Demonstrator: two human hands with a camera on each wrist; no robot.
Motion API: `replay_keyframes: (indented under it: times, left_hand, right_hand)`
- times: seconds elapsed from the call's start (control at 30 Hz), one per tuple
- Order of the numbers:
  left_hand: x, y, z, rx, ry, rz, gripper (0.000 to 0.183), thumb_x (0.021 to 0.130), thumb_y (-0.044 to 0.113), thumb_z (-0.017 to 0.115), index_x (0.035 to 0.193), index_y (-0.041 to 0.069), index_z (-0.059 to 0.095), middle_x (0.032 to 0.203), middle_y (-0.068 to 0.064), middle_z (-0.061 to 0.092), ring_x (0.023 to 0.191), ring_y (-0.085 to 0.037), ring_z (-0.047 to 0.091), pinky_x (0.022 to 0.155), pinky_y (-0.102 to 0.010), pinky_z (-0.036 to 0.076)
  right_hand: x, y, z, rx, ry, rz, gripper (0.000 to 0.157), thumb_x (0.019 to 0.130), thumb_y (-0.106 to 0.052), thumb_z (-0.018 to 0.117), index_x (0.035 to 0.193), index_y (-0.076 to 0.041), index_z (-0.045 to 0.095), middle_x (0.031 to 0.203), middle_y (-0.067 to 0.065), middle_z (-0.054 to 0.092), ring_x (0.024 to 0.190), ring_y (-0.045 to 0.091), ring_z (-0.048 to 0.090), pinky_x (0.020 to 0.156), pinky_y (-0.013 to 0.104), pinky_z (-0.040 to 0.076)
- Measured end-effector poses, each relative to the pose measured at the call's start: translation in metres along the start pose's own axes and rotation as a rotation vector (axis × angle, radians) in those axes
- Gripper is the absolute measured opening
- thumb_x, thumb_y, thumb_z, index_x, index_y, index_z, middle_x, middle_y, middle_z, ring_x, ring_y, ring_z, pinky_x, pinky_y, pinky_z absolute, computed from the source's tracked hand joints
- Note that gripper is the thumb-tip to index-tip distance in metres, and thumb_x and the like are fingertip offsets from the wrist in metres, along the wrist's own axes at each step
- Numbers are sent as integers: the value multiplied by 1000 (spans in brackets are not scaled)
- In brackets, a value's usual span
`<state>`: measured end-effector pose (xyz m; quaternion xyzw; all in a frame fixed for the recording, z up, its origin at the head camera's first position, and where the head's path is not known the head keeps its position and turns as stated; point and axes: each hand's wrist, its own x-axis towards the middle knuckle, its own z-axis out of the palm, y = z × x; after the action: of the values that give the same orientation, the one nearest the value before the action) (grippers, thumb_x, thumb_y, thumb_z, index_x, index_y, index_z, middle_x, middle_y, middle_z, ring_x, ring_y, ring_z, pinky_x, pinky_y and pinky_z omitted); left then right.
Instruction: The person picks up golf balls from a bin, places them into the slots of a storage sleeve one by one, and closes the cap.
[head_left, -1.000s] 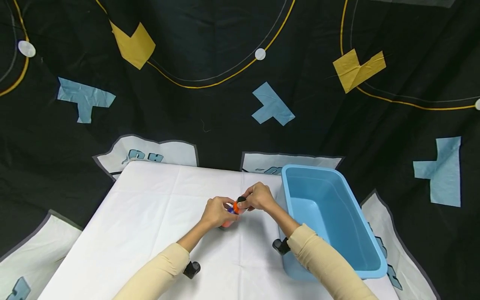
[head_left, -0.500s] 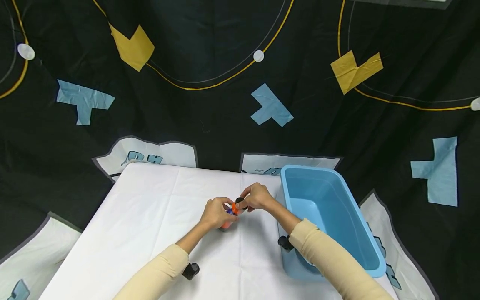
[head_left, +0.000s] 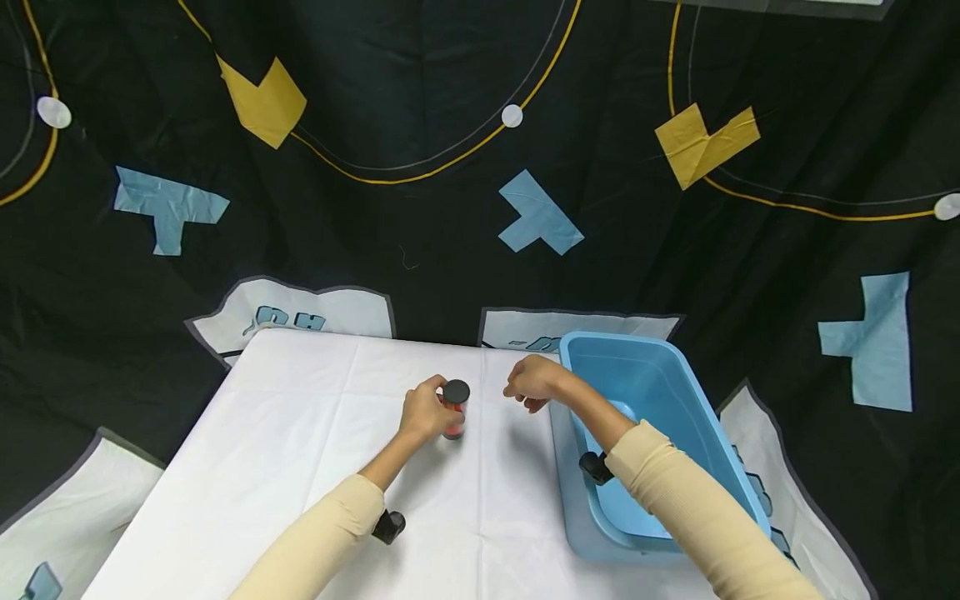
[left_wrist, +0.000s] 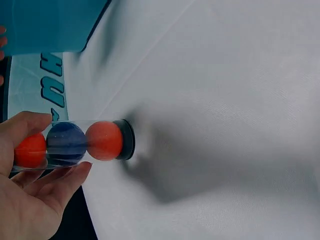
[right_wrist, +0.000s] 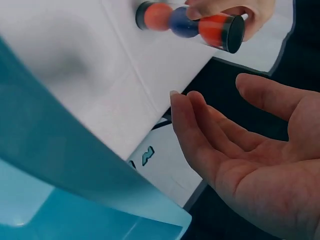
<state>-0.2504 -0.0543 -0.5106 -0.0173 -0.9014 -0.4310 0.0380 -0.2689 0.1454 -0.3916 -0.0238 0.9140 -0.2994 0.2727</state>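
My left hand [head_left: 426, 411] grips a clear tube [head_left: 456, 408] that stands roughly upright over the white table. Inside the tube, in the left wrist view, are an orange ball [left_wrist: 104, 140], a dark blue ball [left_wrist: 66, 143] and a second orange ball [left_wrist: 31, 150] partly behind the fingers. Black caps show at both ends, the top cap [right_wrist: 233, 34] and the bottom cap [left_wrist: 128, 139]. To the right of the tube, my right hand [head_left: 534, 381] is held in the air by the bin's near-left rim, its fingers loosely bent with nothing in them.
A light blue plastic bin [head_left: 564, 467] stands at the table's right side, under my right forearm. The white cloth-covered table [head_left: 300, 450] reaches to the left. Behind it hangs a black backdrop [head_left: 420, 250] with taped shapes.
My right hand has let go of the capped end of the tube and moved right, toward the bin. My left hand has turned the tube from tilted to more upright.
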Motion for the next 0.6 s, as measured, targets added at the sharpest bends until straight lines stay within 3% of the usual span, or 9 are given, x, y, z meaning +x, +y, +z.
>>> replay_keyframes:
  times: [0.2, 0.43, 0.6]
  left_hand:
    - [6, -4, 1, -18, 14, -29, 39, 66, 8, 87, 100, 6, 69, 83, -11, 75, 82, -31, 68, 72, -40, 55]
    - [6, -3, 0, 18, -105, -37, 42, 68, 11, 88, 104, 8, 66, 96, -16, 75, 96, -36, 66, 76, -42, 56]
    - [6, -2, -22, 112, -192, -25, 44, 67, -3, 79, 109, 4, 67, 100, -19, 72, 93, -34, 66, 74, -40, 56]
  right_hand:
    - [5, 3, 5, -8, -21, 19, 28, 97, -19, 65, 114, 3, 66, 90, 15, 67, 69, 18, 60, 75, 34, 61]
    - [6, 10, 9, 1, 9, 46, 29, 98, -22, 65, 113, 2, 65, 94, 17, 68, 69, 17, 59, 71, 32, 61]
    - [1, 12, 6, -24, 134, -31, 41, 99, -24, 63, 127, 6, 61, 95, 17, 71, 72, 21, 67, 74, 35, 60]
